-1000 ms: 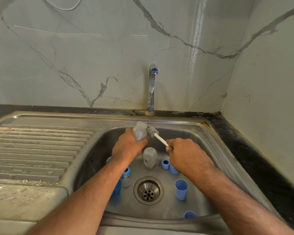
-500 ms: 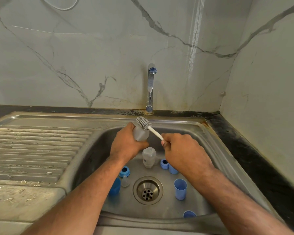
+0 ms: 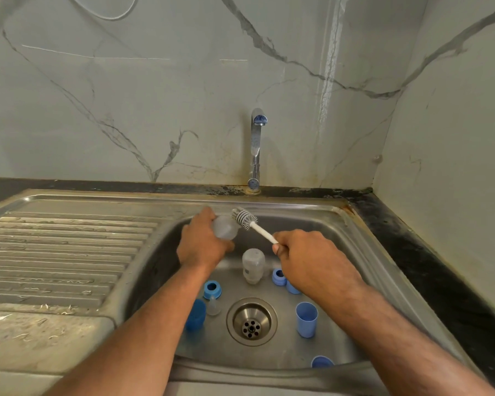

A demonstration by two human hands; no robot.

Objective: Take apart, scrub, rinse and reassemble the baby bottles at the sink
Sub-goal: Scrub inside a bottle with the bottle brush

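Note:
My left hand [image 3: 203, 244] grips a clear bottle body [image 3: 225, 228] above the back of the steel sink basin [image 3: 352, 252]. My right hand [image 3: 309, 258] holds the white handle of a bottle brush [image 3: 245, 220], whose grey bristle head touches the bottle's upper side. A second clear bottle body [image 3: 253, 264] stands upside down on the basin floor. Around it lie blue collar rings [image 3: 212, 288] [image 3: 279, 276], a clear teat [image 3: 213, 305] and blue caps [image 3: 306, 320] [image 3: 196, 314] [image 3: 322, 362].
The tap [image 3: 256, 150] stands behind the basin, with no water running. A ribbed draining board [image 3: 60, 252] lies to the left. The drain [image 3: 251, 321] sits mid-basin. A dark counter [image 3: 429, 267] and marble walls close in the right side and back.
The brush head has come out from the bottle's mouth side and now lies against its upper outside. Both hands shifted slightly toward the back of the basin.

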